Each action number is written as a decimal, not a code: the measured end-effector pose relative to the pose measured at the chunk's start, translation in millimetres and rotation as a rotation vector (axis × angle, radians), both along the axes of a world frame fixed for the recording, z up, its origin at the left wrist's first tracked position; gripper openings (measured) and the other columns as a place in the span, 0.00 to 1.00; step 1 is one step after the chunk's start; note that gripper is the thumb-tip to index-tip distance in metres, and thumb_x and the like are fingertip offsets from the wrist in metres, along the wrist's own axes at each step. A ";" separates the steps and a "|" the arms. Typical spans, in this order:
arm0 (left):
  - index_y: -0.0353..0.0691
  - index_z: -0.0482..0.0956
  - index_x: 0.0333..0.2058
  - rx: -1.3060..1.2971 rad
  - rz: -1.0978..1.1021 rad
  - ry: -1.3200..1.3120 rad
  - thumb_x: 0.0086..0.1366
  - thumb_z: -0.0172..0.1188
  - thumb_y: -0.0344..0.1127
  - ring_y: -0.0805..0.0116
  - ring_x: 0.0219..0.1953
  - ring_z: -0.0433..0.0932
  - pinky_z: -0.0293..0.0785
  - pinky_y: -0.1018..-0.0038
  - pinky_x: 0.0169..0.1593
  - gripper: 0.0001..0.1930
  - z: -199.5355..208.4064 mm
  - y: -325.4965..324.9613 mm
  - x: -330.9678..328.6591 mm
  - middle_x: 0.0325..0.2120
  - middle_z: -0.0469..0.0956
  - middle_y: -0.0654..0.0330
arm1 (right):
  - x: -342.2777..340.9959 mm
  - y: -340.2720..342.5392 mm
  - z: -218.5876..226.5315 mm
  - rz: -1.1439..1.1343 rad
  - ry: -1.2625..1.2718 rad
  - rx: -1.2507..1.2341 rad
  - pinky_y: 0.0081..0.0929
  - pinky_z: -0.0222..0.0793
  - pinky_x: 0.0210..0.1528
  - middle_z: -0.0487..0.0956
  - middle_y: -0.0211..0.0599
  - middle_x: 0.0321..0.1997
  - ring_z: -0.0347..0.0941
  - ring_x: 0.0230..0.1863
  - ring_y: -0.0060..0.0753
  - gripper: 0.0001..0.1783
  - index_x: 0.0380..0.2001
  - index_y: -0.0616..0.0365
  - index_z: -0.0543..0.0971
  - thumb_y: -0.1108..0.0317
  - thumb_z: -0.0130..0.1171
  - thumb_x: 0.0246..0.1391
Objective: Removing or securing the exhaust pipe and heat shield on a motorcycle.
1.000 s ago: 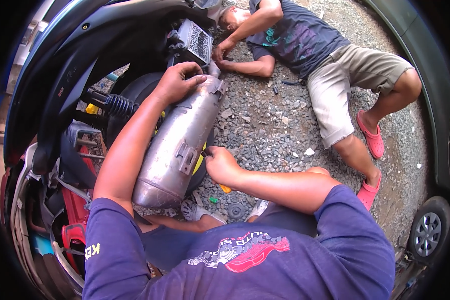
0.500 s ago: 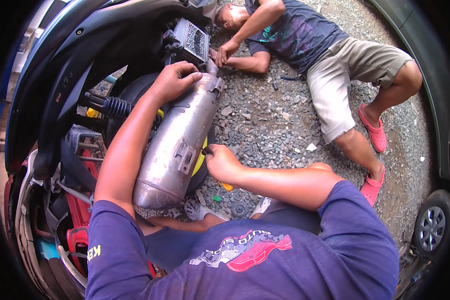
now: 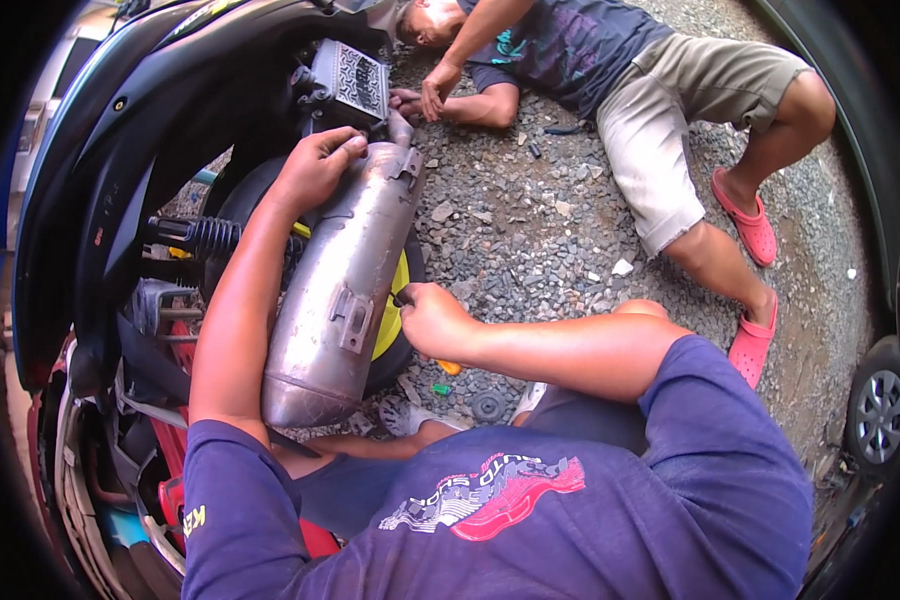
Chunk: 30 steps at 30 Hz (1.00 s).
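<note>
A worn metal exhaust muffler (image 3: 340, 270) lies slanted in front of me, along the wheel (image 3: 395, 310) with its yellow rim. My left hand (image 3: 315, 170) is at the muffler's far end, thumb and fingers pinched together; whatever they hold is too small to make out. Right of the muffler, beside its bracket (image 3: 353, 322), my right hand (image 3: 435, 322) is closed. A short dark tip (image 3: 402, 298) pokes out of it toward the yellow rim, and the rest is hidden in the fist. Another person's hand (image 3: 438, 90) works by the pipe (image 3: 400, 128) at the muffler's far end.
A radiator with a patterned guard (image 3: 352, 80) sits beyond my left hand, and a coil spring (image 3: 215, 237) to the left. The other person (image 3: 590, 60) lies on the gravel (image 3: 530, 230). Near my feet are a green piece (image 3: 442, 390) and a dark round part (image 3: 487, 406).
The view has shifted, so the scene sits a little further left. My left fingers, earlier draped over the muffler's end, are now drawn together. My right hand stays beside the bracket.
</note>
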<state>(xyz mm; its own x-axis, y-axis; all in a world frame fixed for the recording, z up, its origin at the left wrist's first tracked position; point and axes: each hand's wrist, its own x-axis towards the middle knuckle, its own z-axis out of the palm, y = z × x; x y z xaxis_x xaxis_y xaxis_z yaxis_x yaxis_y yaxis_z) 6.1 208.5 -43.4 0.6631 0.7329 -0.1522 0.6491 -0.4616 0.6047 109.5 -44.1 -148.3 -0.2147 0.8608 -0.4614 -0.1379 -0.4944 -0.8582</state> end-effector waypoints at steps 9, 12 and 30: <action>0.37 0.82 0.40 0.103 -0.018 0.016 0.74 0.69 0.40 0.79 0.40 0.72 0.72 0.75 0.50 0.11 -8.9 -0.3 3.4 0.33 0.78 0.68 | 4.5 -0.7 6.1 -0.010 0.005 -0.015 0.44 0.78 0.25 0.82 0.54 0.26 0.81 0.19 0.43 0.15 0.46 0.76 0.78 0.74 0.48 0.67; 0.38 0.81 0.39 0.102 0.019 -0.074 0.71 0.72 0.36 0.80 0.40 0.71 0.72 0.75 0.50 0.10 -10.6 1.4 -0.7 0.32 0.77 0.68 | 3.4 0.1 5.5 -0.009 0.005 -0.015 0.44 0.78 0.25 0.82 0.55 0.26 0.82 0.20 0.44 0.15 0.45 0.76 0.79 0.74 0.48 0.67; 0.34 0.86 0.46 0.072 -0.033 -0.032 0.74 0.67 0.39 0.75 0.43 0.79 0.77 0.72 0.54 0.13 -12.0 7.1 -8.3 0.38 0.87 0.61 | 3.2 0.8 6.4 -0.011 0.025 -0.037 0.45 0.78 0.27 0.83 0.56 0.27 0.83 0.22 0.45 0.19 0.51 0.78 0.78 0.76 0.46 0.64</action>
<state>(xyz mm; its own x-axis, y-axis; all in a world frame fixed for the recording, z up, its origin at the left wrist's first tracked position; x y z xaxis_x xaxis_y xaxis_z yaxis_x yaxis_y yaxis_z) -2.2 215.6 -55.4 0.6904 0.7191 -0.0787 0.6139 -0.5250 0.5895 112.7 -43.3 -141.9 -0.2173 0.8456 -0.4876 -0.1648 -0.5242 -0.8355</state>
